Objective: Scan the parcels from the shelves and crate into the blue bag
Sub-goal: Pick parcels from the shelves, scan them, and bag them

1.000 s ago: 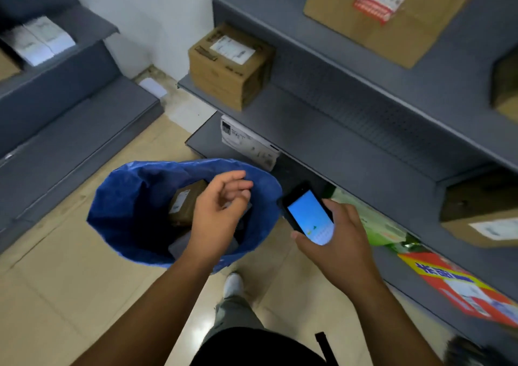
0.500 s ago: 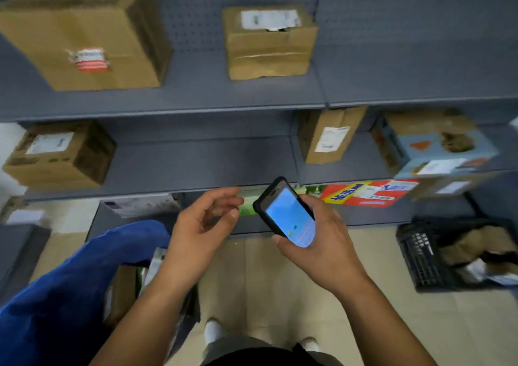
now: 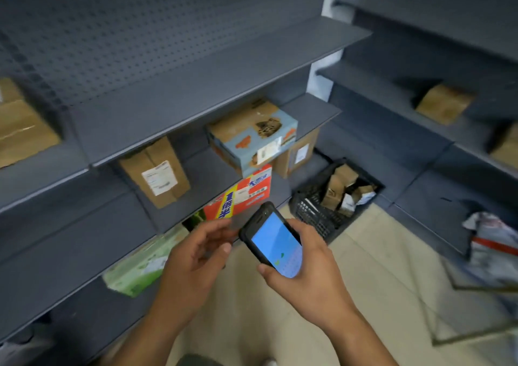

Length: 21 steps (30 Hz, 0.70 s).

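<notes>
Along grey metal shelves (image 3: 179,96) over a pale tiled floor (image 3: 372,276), cardboard parcels (image 3: 157,171) sit on the tiers; a black crate (image 3: 314,211) of parcels stands in the corner. Right hand (image 3: 305,264) grips a phone (image 3: 273,238), screen lit blue. Left hand (image 3: 193,256) loosely open, empty, just beside it, below the shelved parcels. The blue bag is out of view.

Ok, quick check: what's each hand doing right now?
Left hand: open, fingers loosely curled, holding nothing.
Right hand: closed around the phone, screen facing up.
</notes>
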Motion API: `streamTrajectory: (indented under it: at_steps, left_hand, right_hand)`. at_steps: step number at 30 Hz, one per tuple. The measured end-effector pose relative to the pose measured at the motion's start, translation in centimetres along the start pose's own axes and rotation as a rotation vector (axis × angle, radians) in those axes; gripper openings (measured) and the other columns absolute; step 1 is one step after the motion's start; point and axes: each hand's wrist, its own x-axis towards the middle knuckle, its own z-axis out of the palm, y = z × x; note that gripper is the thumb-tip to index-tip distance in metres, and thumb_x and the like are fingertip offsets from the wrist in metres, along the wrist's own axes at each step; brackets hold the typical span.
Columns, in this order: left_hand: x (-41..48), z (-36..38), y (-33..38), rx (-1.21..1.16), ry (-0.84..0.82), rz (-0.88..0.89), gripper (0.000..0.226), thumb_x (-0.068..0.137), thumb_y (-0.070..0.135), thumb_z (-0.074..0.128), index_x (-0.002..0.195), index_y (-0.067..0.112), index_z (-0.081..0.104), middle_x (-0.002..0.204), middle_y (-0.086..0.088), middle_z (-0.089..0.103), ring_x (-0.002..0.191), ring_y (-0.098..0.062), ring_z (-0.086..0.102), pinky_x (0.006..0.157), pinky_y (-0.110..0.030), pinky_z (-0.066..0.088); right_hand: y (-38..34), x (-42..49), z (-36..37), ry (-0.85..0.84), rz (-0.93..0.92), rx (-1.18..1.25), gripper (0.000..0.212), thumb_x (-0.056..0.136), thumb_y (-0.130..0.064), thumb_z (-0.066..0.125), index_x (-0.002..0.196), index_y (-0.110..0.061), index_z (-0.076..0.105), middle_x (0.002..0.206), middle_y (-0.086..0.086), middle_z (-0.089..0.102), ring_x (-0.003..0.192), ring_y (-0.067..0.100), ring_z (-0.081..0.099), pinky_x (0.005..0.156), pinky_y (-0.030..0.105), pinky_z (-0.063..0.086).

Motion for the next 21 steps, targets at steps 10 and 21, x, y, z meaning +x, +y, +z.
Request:
streamTrajectory:
  at_steps: [10,21]
  left_hand:
    - [12.9,8.7,1.3,-0.012,-0.228,-0.025,0.038,0.071,0.025,0.066,0.104,0.043,0.075,0.105,0.012,0.078,0.099,-0.01,0.074,0.083,-0.034,0.059]
    - [34.1,17.2,13.3,-0.1,-0.489,0.368,0.039,0.081,0.052,0.057,0.119,0.048,0.063,0.118,0.012,0.073,0.108,-0.012,0.07,0.083,-0.037,0.057]
  right_hand:
    - [5.3,7.5,-6.7,0.117,0.377,0.061,0.079,0.059,-0.061,0.076,0.121,-0.06,0.027,0.112,-0.031,0.044,0.104,-0.002,0.048,0.093,0.011,0.037]
    - [4.1,21.7,-18.4,0.537,0.277,-0.073,0.081,0.059,-0.062,0.079,0.128,-0.05,0.037,0.116,-0.038,0.044,0.106,-0.023,0.041,0.081,0.0,0.036]
